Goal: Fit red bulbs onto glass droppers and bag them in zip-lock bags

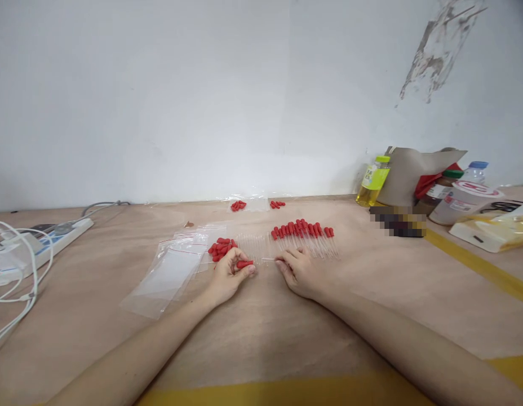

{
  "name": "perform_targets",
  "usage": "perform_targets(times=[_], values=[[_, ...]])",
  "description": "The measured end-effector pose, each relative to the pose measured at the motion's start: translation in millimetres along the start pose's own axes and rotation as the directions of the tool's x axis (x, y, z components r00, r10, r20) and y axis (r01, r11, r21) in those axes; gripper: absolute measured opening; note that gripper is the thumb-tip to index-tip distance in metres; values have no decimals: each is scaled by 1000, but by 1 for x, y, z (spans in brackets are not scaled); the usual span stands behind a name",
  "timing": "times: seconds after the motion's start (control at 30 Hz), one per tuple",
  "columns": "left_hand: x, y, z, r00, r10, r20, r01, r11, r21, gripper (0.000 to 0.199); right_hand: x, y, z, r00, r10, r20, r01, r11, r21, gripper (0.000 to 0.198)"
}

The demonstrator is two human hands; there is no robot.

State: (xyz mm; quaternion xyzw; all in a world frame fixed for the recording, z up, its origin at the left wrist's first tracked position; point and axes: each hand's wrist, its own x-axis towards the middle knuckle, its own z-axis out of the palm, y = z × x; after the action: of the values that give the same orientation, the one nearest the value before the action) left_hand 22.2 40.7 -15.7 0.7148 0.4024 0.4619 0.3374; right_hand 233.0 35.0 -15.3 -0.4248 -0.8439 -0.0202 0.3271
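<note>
My left hand [228, 276] pinches a red rubber dropper bulb [244, 264], which lies sideways between thumb and fingers. Opposite it, my right hand [301, 272] grips a thin clear glass dropper tube [267, 259] whose end points left toward the bulb, with a small gap between them. Just behind my left hand is a pile of loose red bulbs [221, 248]. Bare glass tubes [253, 243] lie in a row behind the gap between my hands. Several droppers with red bulbs fitted [301, 226] lie side by side beyond my right hand.
Clear zip bags [172, 276] lie left of the bulbs. More red bulbs [238, 206] rest on plastic by the wall. A white power strip [62, 239] with cables is at far left. A yellow-labelled bottle [373, 180] and a plastic tub [462, 203] stand at right.
</note>
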Motion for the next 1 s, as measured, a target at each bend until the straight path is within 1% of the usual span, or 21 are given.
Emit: perform_targets(times=[0.07, 0.1, 0.13, 0.2, 0.27, 0.3, 0.37, 0.43, 0.53, 0.67, 0.73, 0.87, 1.0], values=[[-1, -1, -2, 997, 78, -16, -75, 988, 134, 17, -1, -2, -2, 999, -49, 0, 49, 999, 4, 26], [-1, -1, -3, 992, 125, -4, -121, 966, 229, 17, -1, -3, -3, 998, -67, -4, 67, 998, 4, 26], [-1, 0, -5, 984, 177, 22, -174, 929, 327, 17, -1, -4, -3, 997, -78, -11, 78, 997, 3, 26], [-1, 2, -7, 957, 277, 81, -281, 828, 486, 17, -2, -4, -4, 996, -81, -32, 81, 997, 2, 26], [-1, 4, -8, 930, 339, 138, -353, 732, 583, 18, -2, -4, -3, 996, -81, -47, 81, 997, 2, 26], [-1, 5, -8, 922, 352, 161, -373, 698, 611, 18, -2, -4, -2, 996, -83, -44, 83, 997, 0, 26], [-2, 6, -7, 915, 355, 193, -392, 661, 640, 18, -2, -4, -1, 995, -88, -38, 88, 996, -6, 26], [-2, 8, -5, 912, 354, 207, -399, 644, 653, 19, -2, -4, 0, 994, -102, -31, 102, 995, -10, 25], [-3, 10, -4, 914, 360, 189, -389, 639, 664, 17, -2, -3, 3, 986, -157, -49, 157, 988, -5, 24], [-5, 14, -4, 917, 355, 183, -381, 643, 664, 14, -2, 1, 6, 971, -210, -115, 212, 977, 3, 21], [-6, 15, -4, 913, 346, 214, -397, 642, 656, 14, -1, 5, 7, 966, -232, -111, 234, 972, 2, 21], [-8, 13, -3, 889, 347, 298, -456, 629, 629, 16, 0, 12, 7, 960, -267, -79, 268, 963, -4, 25], [-7, 12, -2, 886, 351, 303, -463, 625, 629, 18, 0, 11, 8, 960, -262, -95, 261, 965, -27, 23]])
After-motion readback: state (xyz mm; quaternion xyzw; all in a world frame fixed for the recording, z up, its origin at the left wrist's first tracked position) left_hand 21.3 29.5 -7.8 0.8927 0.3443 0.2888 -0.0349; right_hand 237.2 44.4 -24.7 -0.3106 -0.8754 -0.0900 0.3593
